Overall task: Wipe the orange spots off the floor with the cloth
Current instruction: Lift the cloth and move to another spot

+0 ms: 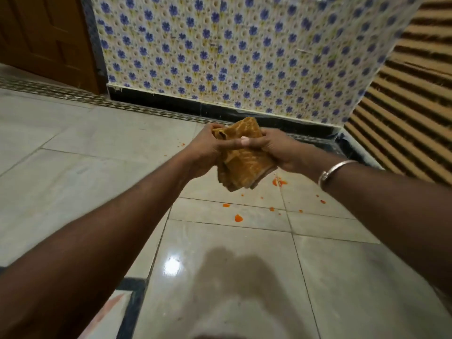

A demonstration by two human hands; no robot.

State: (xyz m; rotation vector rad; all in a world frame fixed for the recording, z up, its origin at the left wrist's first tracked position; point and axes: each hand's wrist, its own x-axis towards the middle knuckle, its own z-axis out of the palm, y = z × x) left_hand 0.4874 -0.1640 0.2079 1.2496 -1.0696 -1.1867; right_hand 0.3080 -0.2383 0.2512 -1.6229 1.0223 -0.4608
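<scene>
A folded mustard-brown cloth [242, 157] hangs in the air above the floor, held between both hands. My left hand [208, 148] grips its upper left part, with its thumb stretched across the front of the cloth. My right hand [276, 148] clasps the right side; a metal bangle sits on that wrist. Several orange spots lie on the pale floor tiles below and to the right of the cloth: a larger smear [278, 182], a blob [238, 218], a smaller one [226, 205] and scattered specks towards the right [322, 201].
A wall of blue-flower tiles [220, 45] with a black skirting [195, 104] stands just beyond the spots. A wooden door [49, 40] is at the back left, a ribbed brown surface [411, 106] at the right. The glossy floor [220, 277] stretches towards me.
</scene>
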